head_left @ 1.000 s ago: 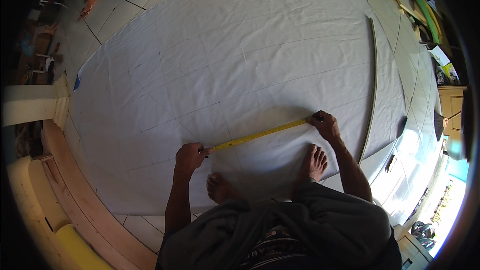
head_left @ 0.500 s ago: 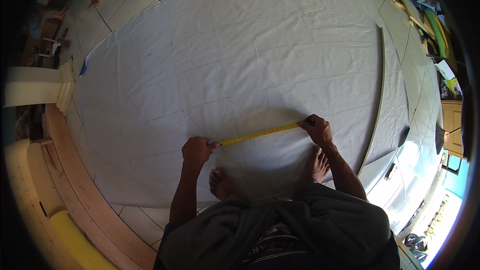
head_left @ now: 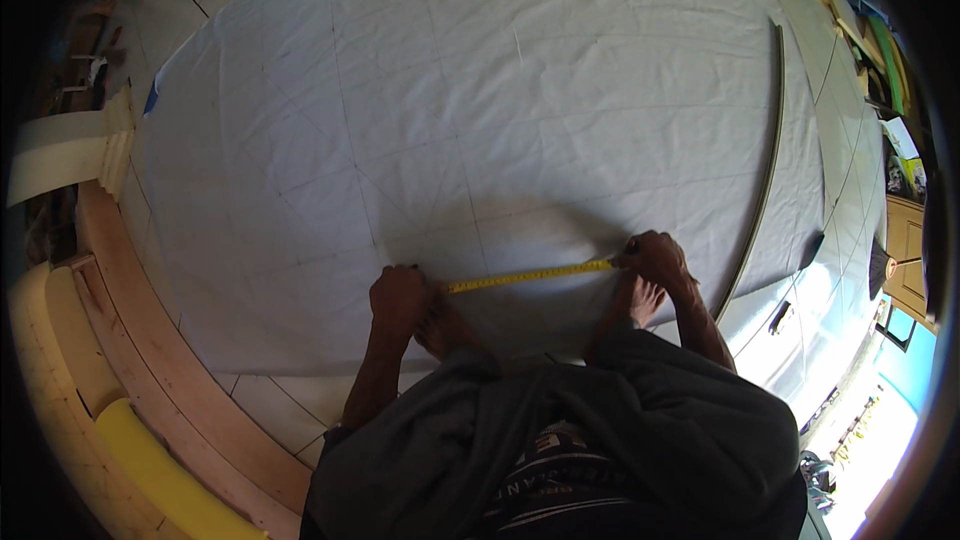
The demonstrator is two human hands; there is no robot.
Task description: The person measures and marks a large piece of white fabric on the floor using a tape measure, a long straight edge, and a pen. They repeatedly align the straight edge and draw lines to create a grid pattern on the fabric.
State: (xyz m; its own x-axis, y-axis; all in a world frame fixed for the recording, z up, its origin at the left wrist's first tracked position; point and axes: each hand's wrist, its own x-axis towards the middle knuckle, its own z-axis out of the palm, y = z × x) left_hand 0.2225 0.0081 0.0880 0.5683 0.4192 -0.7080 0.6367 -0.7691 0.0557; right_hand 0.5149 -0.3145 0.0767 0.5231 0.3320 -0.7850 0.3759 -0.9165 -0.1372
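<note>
A yellow tape measure (head_left: 530, 276) stretches between my two hands, above a large white sheet (head_left: 600, 140) spread over the floor. My left hand (head_left: 402, 298) is closed on the tape's left end. Closed around its right end is my right hand (head_left: 656, 260), with a small dark part showing at the fingers; the rest there is hidden by the hand. Thin pencil lines cross the sheet in a rough grid, some of them slanting. My bare feet stand at the sheet's near edge, just below the hands.
A long thin strip (head_left: 765, 180) lies along the sheet's right side. Wooden steps or planks (head_left: 150, 310) and a yellow roll (head_left: 160, 470) border the left. A small dark object (head_left: 782, 317) rests on the tiled floor at right. Assorted goods line the far right.
My view has shifted nearer, so the sheet's far edge has left the top. Both hands moved slightly right in the picture, and the tape now runs more level and a little lower.
</note>
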